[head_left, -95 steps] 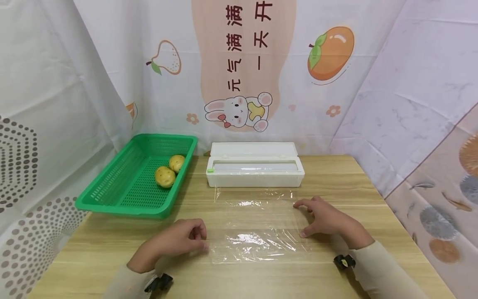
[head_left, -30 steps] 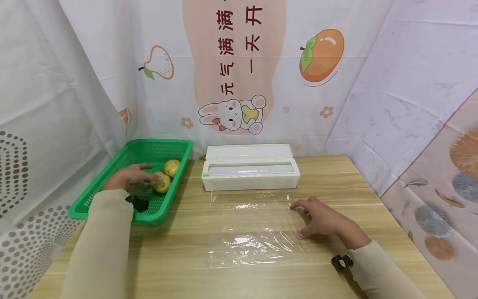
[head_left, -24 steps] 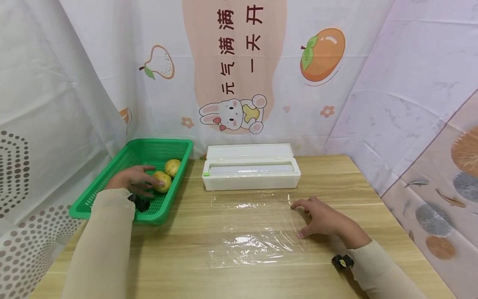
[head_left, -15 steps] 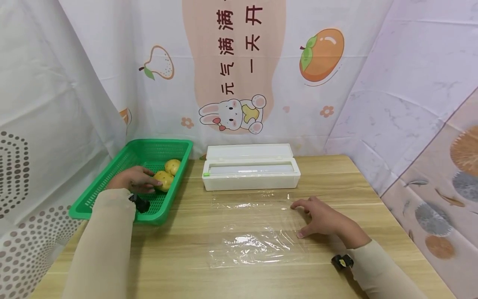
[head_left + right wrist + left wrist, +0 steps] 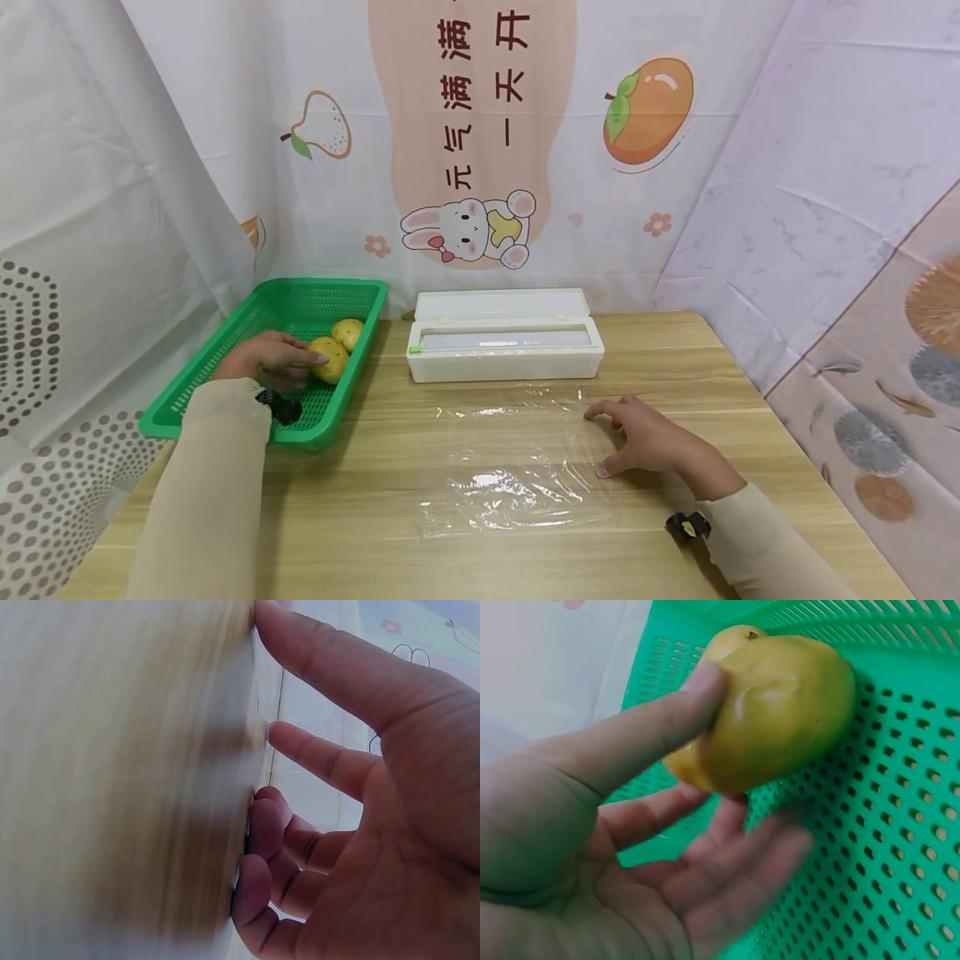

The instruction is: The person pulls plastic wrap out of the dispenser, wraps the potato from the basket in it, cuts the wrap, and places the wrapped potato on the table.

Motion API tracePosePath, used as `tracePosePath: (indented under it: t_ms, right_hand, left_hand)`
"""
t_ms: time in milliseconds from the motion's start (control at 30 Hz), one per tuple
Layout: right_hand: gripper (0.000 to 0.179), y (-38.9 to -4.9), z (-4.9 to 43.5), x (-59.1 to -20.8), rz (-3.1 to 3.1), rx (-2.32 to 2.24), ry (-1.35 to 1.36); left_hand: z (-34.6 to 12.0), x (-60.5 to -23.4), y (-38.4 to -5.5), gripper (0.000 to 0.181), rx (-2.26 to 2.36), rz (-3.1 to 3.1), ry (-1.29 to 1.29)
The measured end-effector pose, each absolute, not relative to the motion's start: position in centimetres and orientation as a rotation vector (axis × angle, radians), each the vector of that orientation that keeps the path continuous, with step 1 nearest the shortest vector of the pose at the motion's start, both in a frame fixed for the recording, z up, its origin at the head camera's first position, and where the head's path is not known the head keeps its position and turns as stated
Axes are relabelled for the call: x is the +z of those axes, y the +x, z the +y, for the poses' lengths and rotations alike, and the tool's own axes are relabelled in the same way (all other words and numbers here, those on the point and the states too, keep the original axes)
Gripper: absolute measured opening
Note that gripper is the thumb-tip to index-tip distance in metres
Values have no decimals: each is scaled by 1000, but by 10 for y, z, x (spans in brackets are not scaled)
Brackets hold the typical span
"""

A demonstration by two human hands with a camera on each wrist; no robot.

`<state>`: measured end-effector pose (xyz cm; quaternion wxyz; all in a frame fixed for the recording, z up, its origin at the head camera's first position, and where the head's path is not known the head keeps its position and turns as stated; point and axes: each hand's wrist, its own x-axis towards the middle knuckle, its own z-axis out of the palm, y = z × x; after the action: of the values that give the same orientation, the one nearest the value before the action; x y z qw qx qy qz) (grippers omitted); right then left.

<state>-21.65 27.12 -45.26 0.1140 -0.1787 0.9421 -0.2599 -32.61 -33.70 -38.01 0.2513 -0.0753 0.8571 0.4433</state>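
Note:
In the head view my left hand (image 5: 279,358) reaches into the green plastic basket (image 5: 161,423). It pinches the nearer yellow potato (image 5: 330,360). The left wrist view shows the thumb on top of that potato (image 5: 787,712), with some fingertips under it and the other fingers spread. A second potato (image 5: 348,333) lies just behind, touching or nearly so. My right hand (image 5: 651,437) rests its fingertips on the table at the right edge of a clear sheet of cling film (image 5: 510,483), fingers spread and bent. In the right wrist view the right hand (image 5: 382,817) holds nothing visible.
A white cling film dispenser (image 5: 504,367) stands at the back of the table with its lid raised; the film runs out from it towards the front. The wooden table (image 5: 360,533) meets a printed cloth (image 5: 360,217) at the back.
My left hand has left the film's left edge and gone into the basket. There its thumb and fingers have closed on the nearer potato, which has shifted slightly. My right hand has stayed put.

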Motion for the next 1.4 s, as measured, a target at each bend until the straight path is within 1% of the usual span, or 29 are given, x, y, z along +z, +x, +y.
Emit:
tracePosePath:
  t_ms: [167,267,500,633,867,1067,1400]
  right_hand:
    - [82,-216,272,-453,2762,-768,-527]
    - [82,-216,272,-453,2764,-764,-523]
    - [82,-216,272,-453,2769,-771,-544]
    - [81,-216,272,-453,2770,-771,-543]
    - [81,-217,272,-452,2768,-765,-529]
    - [81,-217,272,-450,2770,-759,-526]
    - [82,-216,271,-451,2766,-758,-518]
  left_hand:
    - [-336,-380,-326,82,1261,2356,-256]
    - [-336,-379,-326,85,1257,2357,-272]
    - [-336,-372,-327,105,1227,2426,-271]
    - [-337,-368,-328,110,1238,2435,-276]
    - [-342,-363,-328,110,1312,2464,-284]
    - [-339,-350,-323,111,1437,2497,-287]
    - [-328,-332,-312,104,1649,2407,-280]
